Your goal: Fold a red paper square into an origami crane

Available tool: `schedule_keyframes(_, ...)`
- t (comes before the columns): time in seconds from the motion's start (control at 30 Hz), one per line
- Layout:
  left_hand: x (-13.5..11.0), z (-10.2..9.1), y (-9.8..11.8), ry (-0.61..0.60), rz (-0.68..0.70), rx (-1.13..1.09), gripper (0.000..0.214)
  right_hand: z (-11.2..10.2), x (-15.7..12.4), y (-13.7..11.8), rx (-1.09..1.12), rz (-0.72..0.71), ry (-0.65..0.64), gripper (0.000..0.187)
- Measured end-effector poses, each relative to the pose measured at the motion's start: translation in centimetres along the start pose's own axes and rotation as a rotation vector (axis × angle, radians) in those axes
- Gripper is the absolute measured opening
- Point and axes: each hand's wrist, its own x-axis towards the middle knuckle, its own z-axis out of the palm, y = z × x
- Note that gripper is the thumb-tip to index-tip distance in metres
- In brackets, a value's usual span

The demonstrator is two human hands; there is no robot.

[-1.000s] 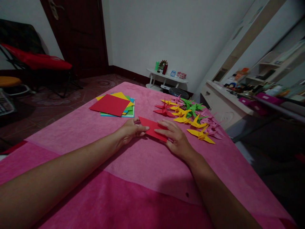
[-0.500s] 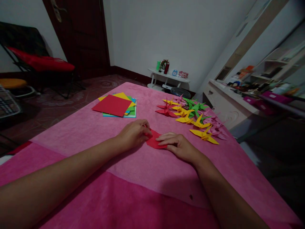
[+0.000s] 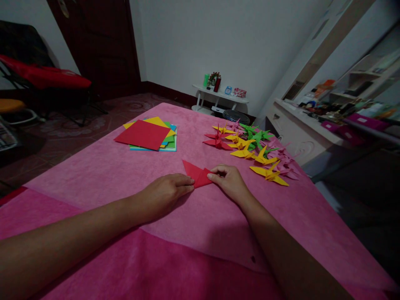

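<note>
Pinching the right end of the red paper point(image 3: 201, 176) between thumb and fingers, the right hand point(image 3: 227, 179) no longer lies flat on it. The left hand point(image 3: 168, 191) touches its near edge; whether it grips is unclear. The paper, on the pink cloth point(image 3: 187, 227), now shows an overlapping flap, suggesting another fold.

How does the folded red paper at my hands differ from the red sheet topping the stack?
The folded paper has a pointed, overlapping shape, while the red sheet is flat and four-cornered. The folded paper looks smaller than the red sheet. Your left hand and right hand touch the folded paper; the red sheet lies on the stack, untouched. Both are red.
</note>
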Motion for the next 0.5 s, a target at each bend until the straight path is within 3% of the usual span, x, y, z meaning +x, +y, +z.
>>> schedule_keyframes(0.23,-0.1,0.1,0.0,0.101,0.055,-0.032,0.028,0.9,0.4,0.4,-0.066,0.120,0.083,0.010)
schedule_keyframes(0.5,0.1,-0.2,0.4,0.100,0.050,-0.050,0.022,1.6,0.0,0.4,-0.065,0.099,0.206,0.011)
